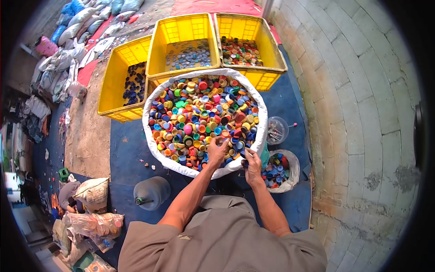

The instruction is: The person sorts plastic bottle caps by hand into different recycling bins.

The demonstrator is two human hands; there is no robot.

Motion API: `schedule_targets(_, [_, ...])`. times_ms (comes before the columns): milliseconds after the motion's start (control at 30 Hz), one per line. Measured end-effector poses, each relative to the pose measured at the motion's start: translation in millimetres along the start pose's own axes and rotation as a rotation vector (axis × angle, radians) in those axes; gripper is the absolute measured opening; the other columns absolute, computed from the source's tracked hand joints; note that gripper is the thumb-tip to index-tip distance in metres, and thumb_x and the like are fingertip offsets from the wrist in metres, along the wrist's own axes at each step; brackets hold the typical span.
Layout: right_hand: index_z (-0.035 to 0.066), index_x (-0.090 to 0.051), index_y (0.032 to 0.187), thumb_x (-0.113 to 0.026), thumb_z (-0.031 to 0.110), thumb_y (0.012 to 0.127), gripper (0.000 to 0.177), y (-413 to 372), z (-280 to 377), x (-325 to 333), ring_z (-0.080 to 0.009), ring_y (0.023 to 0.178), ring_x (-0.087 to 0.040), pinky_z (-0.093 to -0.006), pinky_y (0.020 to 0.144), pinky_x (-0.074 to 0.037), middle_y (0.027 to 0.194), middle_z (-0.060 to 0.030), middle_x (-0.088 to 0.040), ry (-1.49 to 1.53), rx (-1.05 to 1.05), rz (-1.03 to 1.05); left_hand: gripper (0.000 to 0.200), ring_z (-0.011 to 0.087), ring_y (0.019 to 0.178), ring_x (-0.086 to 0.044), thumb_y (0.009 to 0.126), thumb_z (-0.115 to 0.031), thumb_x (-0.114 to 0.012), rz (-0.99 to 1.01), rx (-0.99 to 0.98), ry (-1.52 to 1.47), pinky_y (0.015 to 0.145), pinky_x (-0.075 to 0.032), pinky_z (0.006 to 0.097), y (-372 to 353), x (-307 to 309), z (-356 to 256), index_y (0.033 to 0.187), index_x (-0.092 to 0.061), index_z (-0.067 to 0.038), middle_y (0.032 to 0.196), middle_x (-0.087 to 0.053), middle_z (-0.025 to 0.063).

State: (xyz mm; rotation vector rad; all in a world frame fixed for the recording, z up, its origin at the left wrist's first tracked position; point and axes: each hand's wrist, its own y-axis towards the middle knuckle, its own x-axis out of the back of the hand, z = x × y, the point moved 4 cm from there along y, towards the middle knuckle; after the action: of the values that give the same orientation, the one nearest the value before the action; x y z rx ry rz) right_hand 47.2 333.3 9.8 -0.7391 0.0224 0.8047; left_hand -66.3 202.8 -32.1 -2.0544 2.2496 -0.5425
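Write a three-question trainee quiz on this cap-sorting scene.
1. True or false: the left hand is among the mixed caps in the big white sack.
2. How many yellow crates stand behind the sack?
3. Which crate holds the dark blue caps? A left, B middle, C right.
Key: 1 true; 2 three; 3 A.

A plastics recycling yard: a white sack (156,136) brimmed with mixed bottle caps (204,113), and behind it three yellow crates (181,29) held sorted caps. Left of the sack, stuffed bags (74,31) lined the bare ground, with bagged bottles (95,224) nearer; a brick wall (362,99) stood to its right.
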Motion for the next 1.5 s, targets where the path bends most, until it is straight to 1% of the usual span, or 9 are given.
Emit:
schedule_targets(133, [0.011,-0.056,0.118,-0.045,0.027,0.094,0.031,0.2,-14.7,-31.9,-0.0158,0.068,-0.058,-0.0284,0.059,-0.046,0.090,-0.0024,-0.061,0.128,-0.129,0.218,0.028,0.0122,0.063,-0.051,0.087,-0.028,-0.053,0.343,0.581,-1.094,0.054,-0.041,0.0255,-11.8,43.1,-11.9,0.099,-0.062,-0.005,0.077,-0.057,0.0021])
schedule_targets(467, [-0.008,-0.049,0.108,-0.046,0.015,0.083,0.034,-11.9,-108.4,-169.0,-0.0339,0.098,-0.057,-0.0430,0.083,-0.049,0.106,-0.0215,-0.055,0.247,-0.537,0.303,0.030,0.0254,0.073,-0.057,0.090,-0.033,-0.047,-0.125,0.631,-1.348,0.069,-0.051,0.0372,13.6,211.0,34.1,0.097,-0.053,-0.004,0.084,-0.059,0.0120])
schedule_targets(633, [-0.008,-0.046,0.095,-0.043,0.007,0.076,0.024,5.5,-64.6,-354.8,-0.0370,0.096,-0.056,-0.0504,0.097,-0.045,0.100,-0.0216,-0.054,0.389,-0.411,0.566,0.046,0.0272,0.082,-0.052,0.081,-0.036,-0.062,-0.119,0.283,-1.583,0.081,-0.048,0.0420,116.0,322.6,-50.4,0.096,-0.044,0.003,0.090,-0.050,0.0162])
schedule_targets(700, [-0.008,-0.045,0.093,-0.047,0.002,0.071,0.025,13.8,-27.9,-420.5,-0.0367,0.122,-0.040,-0.0486,0.107,-0.035,0.114,-0.0265,-0.046,0.516,-0.372,0.797,0.087,0.0356,0.125,-0.033,0.079,-0.042,-0.065,0.064,0.039,-1.720,0.108,-0.027,0.0428,150.9,366.1,-89.5,0.132,-0.020,0.011,0.133,-0.032,0.0258])
schedule_targets(800, [-0.019,-0.029,0.116,-0.043,-0.003,0.069,0.052,5.7,4.4,-461.2,-0.0428,0.142,0.001,-0.0529,0.117,-0.012,0.143,-0.0350,-0.012,0.521,-0.328,0.701,0.113,0.0332,0.143,0.000,0.078,-0.046,-0.066,-0.075,-0.056,-1.629,0.116,-0.004,0.0432,136.2,402.1,-139.3,0.143,0.010,0.007,0.152,0.003,0.0246])
schedule_targets(833, [-0.022,-0.007,0.129,-0.042,-0.004,0.068,0.073,-5.2,12.8,-459.9,-0.0426,0.142,0.003,-0.0523,0.117,-0.013,0.148,-0.0337,0.000,0.501,-0.303,0.731,0.118,0.0316,0.144,0.010,0.078,-0.047,-0.066,-0.057,-0.094,-1.594,0.117,0.002,0.0431,135.9,410.1,-138.2,0.143,0.018,0.004,0.154,0.013,0.0228])
schedule_targets(933, [-0.011,-0.007,0.141,-0.042,-0.005,0.070,0.079,-14.5,11.5,-418.9,-0.0439,0.141,-0.004,-0.0514,0.116,-0.018,0.149,-0.0306,-0.004,0.396,-0.141,0.699,0.113,0.0313,0.145,0.008,0.080,-0.046,-0.064,-0.085,-0.080,-1.456,0.116,0.002,0.0438,119.1,406.5,-90.0,0.145,0.013,0.005,0.154,0.010,0.0224])
schedule_targets(1067, [-0.006,-0.023,0.139,-0.047,0.003,0.081,0.064,12.7,-27.4,-299.1,-0.0395,0.129,-0.040,-0.0488,0.108,-0.034,0.141,-0.0276,-0.031,0.219,0.034,0.468,0.034,0.0141,0.098,-0.052,0.086,-0.034,-0.062,-0.229,0.068,-0.966,0.088,-0.039,0.0335,71.9,369.6,-16.4,0.111,-0.059,-0.010,0.105,-0.061,0.0009])
schedule_targets(1500, [-0.003,-0.050,0.120,-0.054,0.001,0.081,0.039,-81.5,-131.2,-107.3,-0.0134,0.084,-0.061,-0.0234,0.069,-0.050,0.106,-0.0127,-0.063,-0.430,0.150,-0.073,0.058,0.0258,0.089,-0.054,0.070,-0.016,-0.077,0.009,-0.487,0.558,0.082,-0.040,0.0398,38.5,265.8,36.3,0.122,-0.055,-0.008,0.097,-0.069,0.0012])
